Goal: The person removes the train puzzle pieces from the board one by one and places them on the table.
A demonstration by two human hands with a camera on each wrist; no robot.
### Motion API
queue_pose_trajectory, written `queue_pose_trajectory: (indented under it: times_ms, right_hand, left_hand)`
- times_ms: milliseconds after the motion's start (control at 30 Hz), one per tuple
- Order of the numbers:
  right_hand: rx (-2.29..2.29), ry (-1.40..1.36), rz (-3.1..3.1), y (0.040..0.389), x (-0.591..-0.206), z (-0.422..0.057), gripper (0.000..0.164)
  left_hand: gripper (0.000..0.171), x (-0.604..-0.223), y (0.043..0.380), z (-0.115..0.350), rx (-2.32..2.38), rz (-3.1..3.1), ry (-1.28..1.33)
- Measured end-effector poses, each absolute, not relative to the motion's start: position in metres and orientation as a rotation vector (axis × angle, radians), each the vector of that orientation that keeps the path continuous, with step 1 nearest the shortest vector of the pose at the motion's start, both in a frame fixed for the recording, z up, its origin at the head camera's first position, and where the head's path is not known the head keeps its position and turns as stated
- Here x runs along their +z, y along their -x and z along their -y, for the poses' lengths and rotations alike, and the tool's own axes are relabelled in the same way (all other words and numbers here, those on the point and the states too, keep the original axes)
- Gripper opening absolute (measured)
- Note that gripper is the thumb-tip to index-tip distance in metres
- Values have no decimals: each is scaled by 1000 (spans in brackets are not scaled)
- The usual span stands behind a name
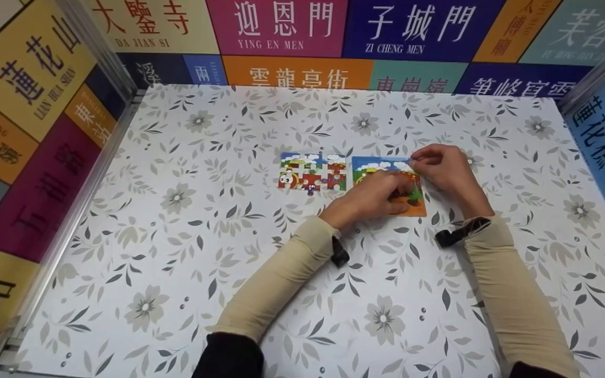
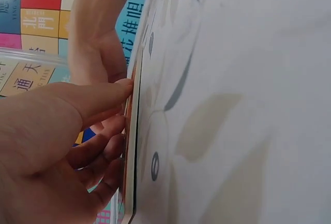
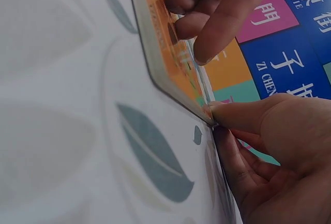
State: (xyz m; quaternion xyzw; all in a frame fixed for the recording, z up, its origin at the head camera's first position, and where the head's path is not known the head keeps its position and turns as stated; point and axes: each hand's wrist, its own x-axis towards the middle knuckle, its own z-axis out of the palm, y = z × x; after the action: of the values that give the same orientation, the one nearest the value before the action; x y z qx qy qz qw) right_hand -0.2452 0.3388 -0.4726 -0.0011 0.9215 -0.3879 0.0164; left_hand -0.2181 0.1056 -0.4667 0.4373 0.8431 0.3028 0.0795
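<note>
On the flowered table lies a thin, colourful picture puzzle board (image 1: 411, 209) with clouds along its top and an orange bottom edge. My left hand (image 1: 368, 195) lies across it, covering much of the picture; its thumb and fingertips touch the board's face in the left wrist view. At the upper right corner, my right hand (image 1: 445, 167) pinches the board's edge, thumb (image 3: 235, 114) on top and fingers at the side. Left of the board sits a group of joined jigsaw pieces (image 1: 313, 170), showing a smiling cartoon figure and clouds. What lies under my left palm is hidden.
The white table (image 1: 260, 294) has a grey leaf and flower print. Coloured panels (image 1: 281, 26) with large lettering stand along its back and sides. A metal rail (image 1: 79, 210) runs along the left edge. Dark straps (image 1: 340, 252) sit at my wrists.
</note>
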Motion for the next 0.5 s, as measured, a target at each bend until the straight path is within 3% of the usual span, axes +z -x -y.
queue_pose_trajectory:
  times_ms: [100, 300, 500]
  right_hand:
    - [-1216, -2, -2860, 245, -473, -339, 32]
    - [-1221, 4, -2865, 244, -473, -338, 30]
    - [-1207, 16, -2887, 244, -473, -338, 29]
  left_hand:
    - [27, -468, 218, -106, 934, -2508, -1296]
    - [51, -468, 218, -107, 987, -2511, -1265]
    - [50, -470, 217, -108, 961, -2552, -1288]
